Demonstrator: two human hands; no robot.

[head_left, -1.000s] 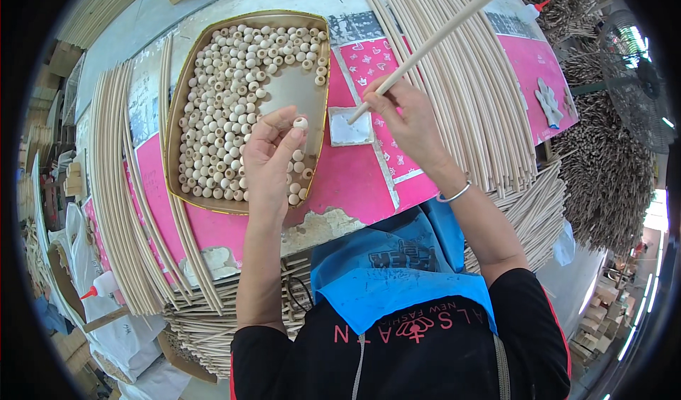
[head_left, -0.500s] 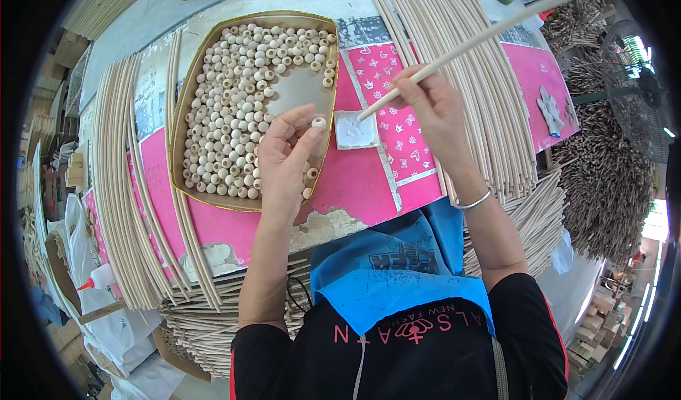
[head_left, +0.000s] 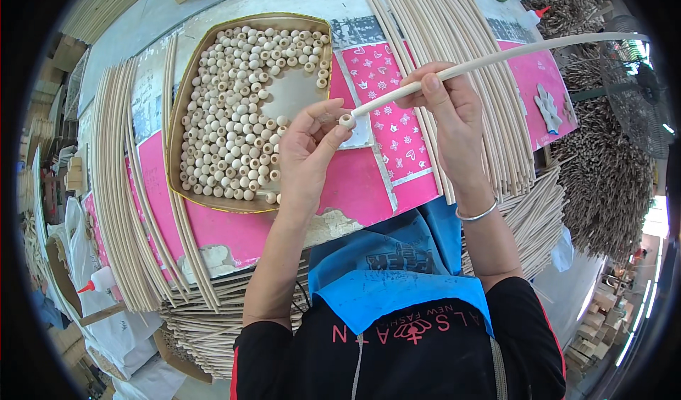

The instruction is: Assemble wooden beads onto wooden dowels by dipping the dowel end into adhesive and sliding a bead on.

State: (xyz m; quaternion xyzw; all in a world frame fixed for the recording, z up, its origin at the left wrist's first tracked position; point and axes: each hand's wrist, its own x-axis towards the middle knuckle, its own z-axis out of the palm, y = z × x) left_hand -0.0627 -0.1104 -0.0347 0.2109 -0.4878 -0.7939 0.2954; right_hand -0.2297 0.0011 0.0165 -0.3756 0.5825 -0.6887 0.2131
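Note:
Between thumb and fingers, my left hand (head_left: 312,139) pinches a drilled wooden bead (head_left: 346,121) at the right side of the bead box. My right hand (head_left: 445,105) grips a long pale wooden rod (head_left: 496,55), which slants up to the right. The rod's near end is right beside the bead; whether it sits in the hole I cannot tell. Just behind the bead, partly hidden by my left hand, lies a small square tray (head_left: 362,136) of white paste. Many loose wooden beads (head_left: 230,116) fill the shallow box (head_left: 175,180) to the left.
Bundles of rods lie on the table, one at the left (head_left: 113,187) and a wider one (head_left: 468,66) at the right. A glove (head_left: 547,109) rests near the right edge. Red-tipped bottles stand at the left (head_left: 101,279) and far right (head_left: 530,18). A fan (head_left: 631,88) is beyond.
My left hand has moved right with the bead, toward the rod. The rod's end has left the paste tray and come to the bead, and the rod lies flatter.

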